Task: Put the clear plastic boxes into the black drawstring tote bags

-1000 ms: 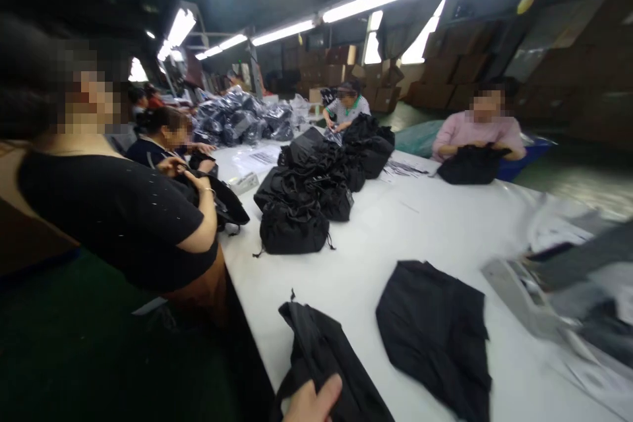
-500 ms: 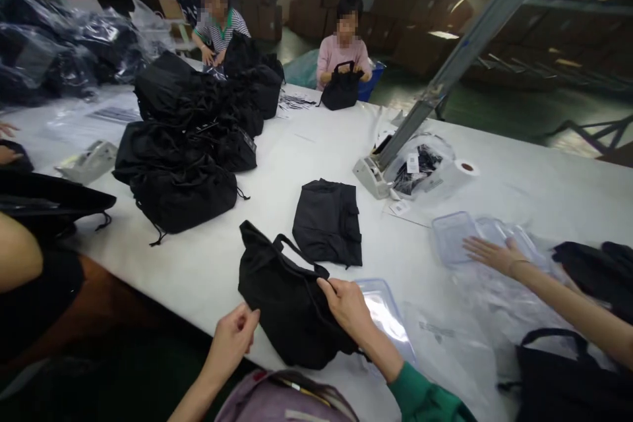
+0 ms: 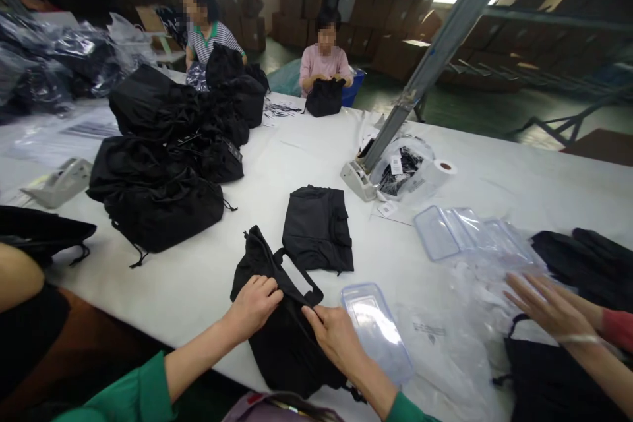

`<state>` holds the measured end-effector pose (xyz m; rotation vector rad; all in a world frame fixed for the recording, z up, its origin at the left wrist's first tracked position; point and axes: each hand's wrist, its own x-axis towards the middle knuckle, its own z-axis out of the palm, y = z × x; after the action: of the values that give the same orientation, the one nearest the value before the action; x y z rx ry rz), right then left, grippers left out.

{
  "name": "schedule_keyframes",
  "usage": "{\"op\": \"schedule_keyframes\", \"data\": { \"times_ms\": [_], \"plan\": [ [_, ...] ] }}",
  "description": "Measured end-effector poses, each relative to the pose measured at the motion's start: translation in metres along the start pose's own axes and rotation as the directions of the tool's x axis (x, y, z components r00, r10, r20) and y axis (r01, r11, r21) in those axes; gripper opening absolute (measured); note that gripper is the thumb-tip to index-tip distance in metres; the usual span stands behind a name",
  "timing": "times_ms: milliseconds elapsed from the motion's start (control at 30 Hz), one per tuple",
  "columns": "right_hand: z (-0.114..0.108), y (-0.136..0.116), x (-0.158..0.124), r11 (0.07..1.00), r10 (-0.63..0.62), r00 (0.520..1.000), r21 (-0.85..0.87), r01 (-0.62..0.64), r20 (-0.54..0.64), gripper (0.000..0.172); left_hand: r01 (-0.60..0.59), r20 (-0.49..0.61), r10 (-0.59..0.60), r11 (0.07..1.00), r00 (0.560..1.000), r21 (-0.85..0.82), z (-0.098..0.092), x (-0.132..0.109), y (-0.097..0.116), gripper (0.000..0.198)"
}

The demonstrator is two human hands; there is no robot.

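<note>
At the near edge of the counter, my left hand is gripping the black bag with curled fingers; my right hand is pinching its rim, thumb uppermost. The cloth is looking light and floppy, the rim probably offering the surest hold. Beyond, a folded bag is lying.

The black bag is sagging, creased; its handle is looping out; it is slanting over the table

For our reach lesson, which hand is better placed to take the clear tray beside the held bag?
Likely the right hand: though holding the bag, it's beside the tray; the left hand is farther.
</note>
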<state>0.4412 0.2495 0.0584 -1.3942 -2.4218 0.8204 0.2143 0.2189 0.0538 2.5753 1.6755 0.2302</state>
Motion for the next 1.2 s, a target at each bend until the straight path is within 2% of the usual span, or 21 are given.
{"op": "schedule_keyframes", "data": {
  "times_ms": [100, 200, 233, 300, 333, 400, 433, 500, 533, 567, 633, 733, 833, 933, 1067, 1133, 1200],
  "plan": [
    [0.003, 0.008, -0.001, 0.999, 0.028, 1.000, 0.031, -0.028, -0.004, 0.061, 0.021, -0.089, -0.015, 0.998, 0.996, 0.058, 0.018, -0.002, -0.007, 0.015],
    [-0.001, 0.016, -0.001, 0.996, 0.084, 0.996, -0.033, -0.083, 0.028, 0.056, -0.048, -0.179, 0.053, 0.998, 0.982, 0.035, 0.022, -0.003, -0.013, 0.022],
    [-0.003, 0.018, -0.001, 0.990, 0.119, 0.993, -0.078, -0.117, 0.020, 0.052, -0.070, -0.200, 0.072, 0.997, 0.977, 0.018, 0.021, -0.003, -0.014, 0.022],
    [-0.009, 0.019, 0.001, 0.967, 0.157, 0.986, -0.193, -0.167, -0.064, 0.031, -0.103, -0.216, 0.097, 0.995, 0.971, -0.017, 0.021, -0.004, -0.012, 0.022],
    [-0.012, 0.017, 0.002, 0.956, 0.130, 0.984, -0.247, -0.157, -0.122, 0.026, -0.120, -0.210, 0.110, 0.992, 0.972, -0.034, 0.022, -0.004, -0.010, 0.022],
    [-0.013, 0.011, 0.007, 0.947, -0.016, 0.984, -0.319, -0.042, -0.177, 0.050, -0.161, -0.181, 0.148, 0.985, 0.972, -0.060, 0.023, -0.003, -0.004, 0.021],
    [-0.011, 0.007, 0.011, 0.944, -0.097, 0.983, -0.328, 0.041, -0.157, 0.053, -0.179, -0.165, 0.166, 0.982, 0.972, -0.065, 0.024, -0.003, -0.002, 0.021],
    [-0.003, 0.000, 0.017, 0.945, -0.183, 0.983, -0.282, 0.166, -0.033, 0.032, -0.194, -0.137, 0.184, 0.979, 0.973, -0.064, 0.025, -0.001, 0.001, 0.020],
    [0.002, -0.002, 0.019, 0.953, -0.180, 0.983, -0.241, 0.184, 0.040, 0.018, -0.186, -0.115, 0.178, 0.981, 0.977, -0.060, 0.024, 0.000, 0.002, 0.017],
    [0.007, -0.004, 0.020, 0.963, -0.162, 0.982, -0.202, 0.179, 0.101, 0.013, -0.161, -0.079, 0.157, 0.986, 0.984, -0.043, 0.023, 0.001, 0.001, 0.012],
    [0.017, -0.005, 0.020, 0.978, -0.131, 0.979, -0.140, 0.153, 0.158, 0.020, -0.107, 0.007, 0.107, 0.994, 0.994, 0.015, 0.021, 0.001, -0.002, 0.007],
    [0.028, -0.004, 0.016, 0.991, -0.112, 0.987, -0.065, 0.121, 0.118, 0.025, -0.106, 0.095, 0.099, 0.992, 0.991, 0.074, 0.019, 0.000, -0.008, 0.011],
    [0.034, -0.002, 0.017, 0.994, -0.069, 0.991, 0.096, 0.058, 0.114, 0.025, -0.153, 0.120, 0.146, 0.987, 0.982, 0.050, 0.019, -0.006, -0.012, 0.016],
    [0.033, 0.013, 0.029, 0.979, 0.009, 0.997, 0.204, -0.024, 0.077, 0.027, -0.219, 0.148, 0.214, 0.976, 0.966, 0.019, 0.015, -0.023, -0.008, 0.014],
    [0.009, 0.061, 0.051, 0.966, 0.229, 0.969, 0.141, -0.215, -0.090, 0.043, -0.334, 0.173, 0.348, 0.937, 0.921, -0.105, 0.006, -0.065, 0.012, 0.013],
    [-0.004, 0.082, 0.061, 0.961, 0.262, 0.957, 0.120, -0.248, -0.125, 0.041, -0.285, 0.175, 0.306, 0.949, 0.936, -0.137, 0.003, -0.082, 0.022, 0.012],
    [-0.011, 0.092, 0.069, 0.968, 0.240, 0.964, 0.107, -0.228, -0.117, 0.038, -0.218, 0.181, 0.243, 0.964, 0.953, -0.151, 0.000, -0.090, 0.028, 0.013]
  ]
}}
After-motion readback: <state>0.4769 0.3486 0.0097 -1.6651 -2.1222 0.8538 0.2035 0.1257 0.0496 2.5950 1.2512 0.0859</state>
